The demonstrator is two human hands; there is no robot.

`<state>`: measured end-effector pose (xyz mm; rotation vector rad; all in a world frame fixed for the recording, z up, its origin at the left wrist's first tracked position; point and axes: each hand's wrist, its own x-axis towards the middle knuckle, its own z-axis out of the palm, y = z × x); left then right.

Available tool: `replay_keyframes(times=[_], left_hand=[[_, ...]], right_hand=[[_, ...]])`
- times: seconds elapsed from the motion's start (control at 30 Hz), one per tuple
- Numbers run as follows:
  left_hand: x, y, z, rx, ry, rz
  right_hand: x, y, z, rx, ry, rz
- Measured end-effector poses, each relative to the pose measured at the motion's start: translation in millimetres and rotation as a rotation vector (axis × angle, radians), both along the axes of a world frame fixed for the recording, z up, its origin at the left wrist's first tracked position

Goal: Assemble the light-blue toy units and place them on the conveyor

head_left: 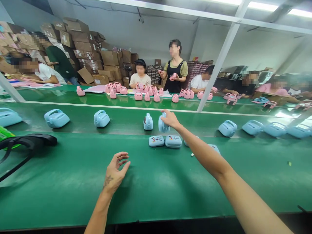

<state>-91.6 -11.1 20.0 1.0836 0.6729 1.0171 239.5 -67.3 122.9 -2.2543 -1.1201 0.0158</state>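
My right hand (170,119) reaches across the green work surface, its fingers closed on a light blue plastic case with a carry handle (163,126). Just left of it stands another light blue handled case (148,122), apart from my fingers. Nearer to me lie two flat light blue boxes with printed lids, a left one (156,141) and a right one (173,141). More light blue pieces are partly hidden behind my right forearm. My left hand (117,172) hovers over the green surface, holding nothing, with its fingers curved and the thumb apart.
Further light blue cases stand along the back strip, left (57,118) and right (227,128). Black straps (31,143) lie at left. A white frame post (218,61) rises before me. Beyond it, several people sit or stand by pink cases (138,96); cardboard boxes (109,58) are stacked behind.
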Motion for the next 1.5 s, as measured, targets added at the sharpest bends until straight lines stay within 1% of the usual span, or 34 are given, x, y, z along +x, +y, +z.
replay_keyframes(times=[0.07,0.1,0.17,0.23,0.3,0.33,0.37,0.4,0.47,0.53,0.57,0.6,0.63,0.77,0.87,1.0,1.03,1.07,1.1,1.2,1.23,1.27,1.3,1.37,1.4,1.43,1.5], left_hand=[[7.6,-12.4,10.1,0.114,0.013,-0.026],[11.1,-18.6,16.4,0.180,0.020,-0.047],[16.2,-29.3,28.7,0.262,0.035,-0.088],[17.8,-36.1,36.7,0.247,0.030,-0.109],[15.6,-38.8,36.9,0.192,0.023,-0.125],[13.5,-39.0,33.8,0.176,0.029,-0.126],[10.9,-38.7,29.0,0.169,0.045,-0.121],[8.1,-38.2,22.8,0.161,0.066,-0.108],[2.6,-36.7,8.9,0.114,0.090,-0.061],[-2.4,-34.5,-3.5,0.015,0.044,-0.017],[-4.7,-33.0,-8.2,-0.047,0.001,-0.004],[-7.0,-31.4,-11.9,-0.108,-0.045,0.008],[-9.4,-29.5,-14.6,-0.163,-0.082,0.016],[-18.6,-22.1,-19.6,-0.314,-0.162,0.035],[-22.9,-18.3,-20.7,-0.409,-0.250,0.051],[-23.7,-16.6,-17.5,-0.561,-0.310,0.147],[-23.5,-16.9,-16.2,-0.585,-0.317,0.165],[-23.4,-17.4,-15.0,-0.602,-0.323,0.178],[-23.4,-17.9,-14.2,-0.610,-0.329,0.184],[-23.8,-19.9,-14.9,-0.586,-0.349,0.168],[-24.0,-20.5,-16.1,-0.566,-0.357,0.161],[-24.2,-21.2,-17.7,-0.542,-0.365,0.158],[-24.2,-21.9,-19.4,-0.516,-0.373,0.158],[-23.9,-23.6,-22.6,-0.473,-0.378,0.164],[-23.6,-24.6,-23.9,-0.453,-0.376,0.162],[-23.4,-25.7,-25.1,-0.432,-0.372,0.155],[-23.0,-27.9,-26.8,-0.399,-0.358,0.131]], right_hand=[[-22.6,-3.6,9.9,0.034,0.047,0.095],[-36.3,-6.3,12.1,0.053,0.119,0.162],[-66.3,-12.8,10.4,0.090,0.385,0.335],[-94.1,-19.5,2.5,0.103,0.664,0.508],[-111.7,-23.8,-8.0,0.094,0.806,0.634],[-114.6,-24.4,-13.1,0.088,0.819,0.677],[-113.4,-23.7,-18.0,0.087,0.788,0.700],[-108.3,-21.9,-22.5,0.082,0.705,0.698],[-89.9,-16.5,-31.2,0.005,0.368,0.630],[-68.8,-11.6,-40.7,-0.141,-0.006,0.530],[-60.0,-10.1,-45.9,-0.215,-0.130,0.495],[-53.3,-9.5,-51.3,-0.278,-0.199,0.478],[-48.9,-9.4,-56.6,-0.318,-0.223,0.473],[-46.3,-11.5,-71.9,-0.381,-0.245,0.479],[-46.6,-11.6,-72.5,-0.377,-0.227,0.482],[-45.5,-10.0,-63.6,-0.324,-0.142,0.464],[-47.0,-9.5,-61.9,-0.297,-0.088,0.466],[-49.8,-9.0,-60.9,-0.255,0.023,0.480],[-54.1,-8.6,-61.1,-0.194,0.212,0.509],[-75.2,-7.7,-68.3,0.000,0.913,0.619],[-84.3,-7.5,-72.2,0.036,1.092,0.646],[-94.1,-7.3,-76.2,0.050,1.200,0.670],[-104.3,-7.2,-79.9,0.060,1.261,0.692],[-125.2,-7.7,-85.0,0.086,1.292,0.730],[-135.5,-8.5,-86.0,0.093,1.240,0.746],[-145.4,-9.7,-86.0,0.092,1.127,0.758],[-163.7,-13.3,-83.8,0.070,0.809,0.753]])
